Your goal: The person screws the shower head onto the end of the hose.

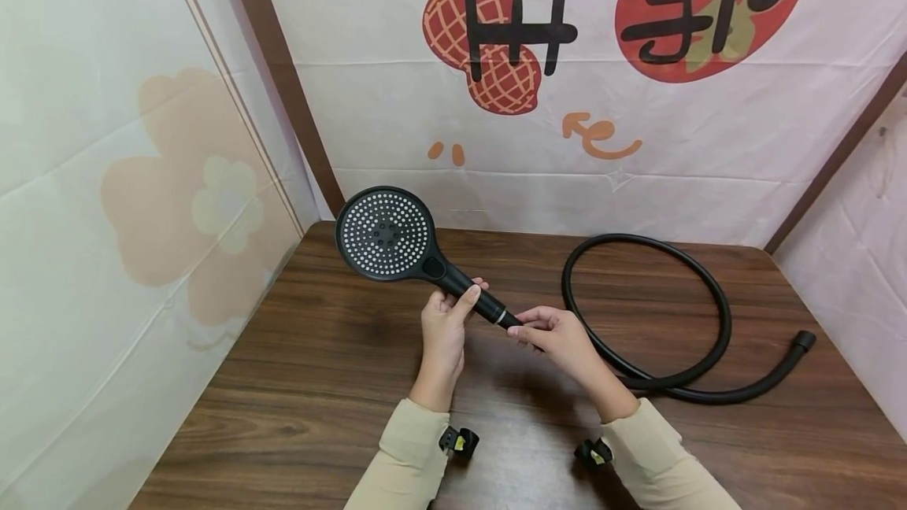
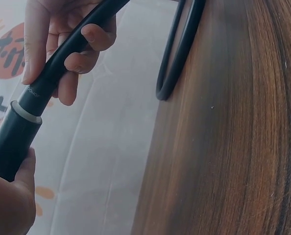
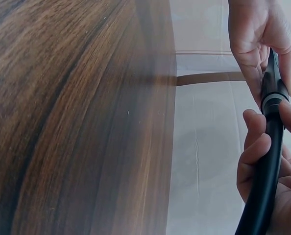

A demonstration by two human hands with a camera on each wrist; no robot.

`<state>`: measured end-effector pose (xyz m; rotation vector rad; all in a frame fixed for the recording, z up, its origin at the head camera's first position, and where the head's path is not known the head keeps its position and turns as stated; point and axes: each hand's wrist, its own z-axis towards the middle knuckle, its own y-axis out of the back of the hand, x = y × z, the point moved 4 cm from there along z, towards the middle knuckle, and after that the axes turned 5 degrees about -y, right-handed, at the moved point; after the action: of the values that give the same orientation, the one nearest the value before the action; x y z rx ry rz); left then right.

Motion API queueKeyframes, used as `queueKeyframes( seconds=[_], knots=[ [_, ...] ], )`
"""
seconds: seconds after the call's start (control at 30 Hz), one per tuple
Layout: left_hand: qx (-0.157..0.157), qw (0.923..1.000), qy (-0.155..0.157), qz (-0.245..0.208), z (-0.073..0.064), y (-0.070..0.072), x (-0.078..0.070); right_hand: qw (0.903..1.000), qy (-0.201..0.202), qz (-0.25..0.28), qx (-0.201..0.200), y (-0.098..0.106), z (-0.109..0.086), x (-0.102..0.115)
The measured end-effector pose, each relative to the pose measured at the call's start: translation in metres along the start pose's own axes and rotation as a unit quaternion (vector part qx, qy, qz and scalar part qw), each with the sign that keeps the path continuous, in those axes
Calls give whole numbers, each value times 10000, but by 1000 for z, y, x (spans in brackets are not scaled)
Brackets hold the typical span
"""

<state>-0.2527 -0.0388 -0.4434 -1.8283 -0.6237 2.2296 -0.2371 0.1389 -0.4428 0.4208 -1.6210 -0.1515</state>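
Observation:
A black shower head (image 1: 386, 233) with a round face of pale nozzles is held up over the table, face toward the head camera. My left hand (image 1: 445, 329) grips its handle (image 1: 457, 282), thumb on top. My right hand (image 1: 556, 337) pinches the end of a black shower hose (image 1: 719, 297) at the bottom of that handle. In the left wrist view a pale ring (image 2: 26, 112) shows between the handle and the hose connector (image 2: 39, 93). The right wrist view has the hose (image 3: 265, 181) running down through the curled right fingers (image 3: 255, 147).
The hose lies in a loop on the right of the wooden table (image 1: 319, 384), its other connector (image 1: 804, 339) near the right edge. Printed cloth walls (image 1: 383, 101) stand behind and at both sides. Wrist cameras (image 1: 459, 442) are strapped to both sleeves.

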Motion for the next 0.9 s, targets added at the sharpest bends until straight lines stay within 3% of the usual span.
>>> queueKeyframes(
  seconds=[0.5,0.9],
  knots=[
    [-48,10000,70,13,0,0,0,9997,-213,107,-106,0,0,0],
    [-75,9998,119,123,-2,0,-1,9999,-87,111,-34,0,2,-3]
  ],
)
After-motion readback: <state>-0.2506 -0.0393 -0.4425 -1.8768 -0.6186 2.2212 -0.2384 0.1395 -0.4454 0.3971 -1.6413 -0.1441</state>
